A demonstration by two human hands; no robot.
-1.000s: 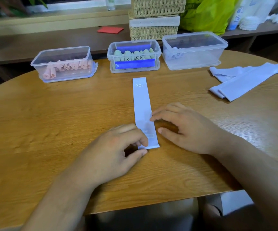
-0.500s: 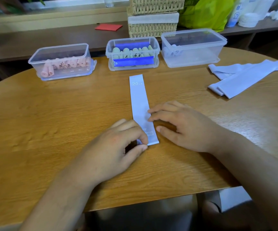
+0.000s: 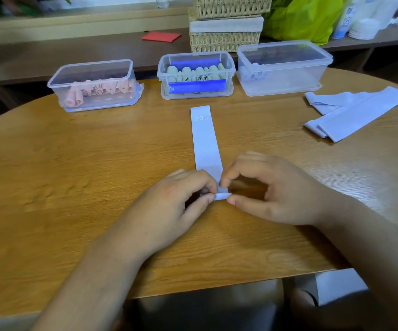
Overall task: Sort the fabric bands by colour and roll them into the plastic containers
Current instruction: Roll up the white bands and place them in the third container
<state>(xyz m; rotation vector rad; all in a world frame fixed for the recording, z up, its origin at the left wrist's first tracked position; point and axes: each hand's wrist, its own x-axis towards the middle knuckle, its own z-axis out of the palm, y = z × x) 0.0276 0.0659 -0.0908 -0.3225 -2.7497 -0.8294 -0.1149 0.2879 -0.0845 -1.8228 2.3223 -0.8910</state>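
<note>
Head view, looking down on a round wooden counter (image 3: pixel 62 187), honey-coloured with a plain grain, curved near edge just above the lap. Flat at its middle and running straight away, a pale lilac band (image 3: pixel 205 142) printed "20" at the far end. Near end turned up into a small fold, pinched on its left by the curled thumb and forefinger of the left hand (image 3: pixel 169 204) and on its right by those of the right hand (image 3: pixel 276 189); fingers (image 3: pixel 225 180) of both closed tight on the fabric, wrists low over the wood. Along the far edge, three clear plastic containers: pink-roll container (image 3: pixel 90 65) at left, green-roll container (image 3: pixel 162 65) in the middle with blue clips, lilac-roll container (image 3: pixel 286 75) at right, nearly bare. Well to the right, loose lilac bands (image 3: pixel 350 111) in a flat heap. Behind, a long low shelf (image 3: pixel 50 51) with wicker baskets (image 3: pixel 226 32), a red card (image 3: pixel 162 36) and a green bag (image 3: pixel 300 17).
</note>
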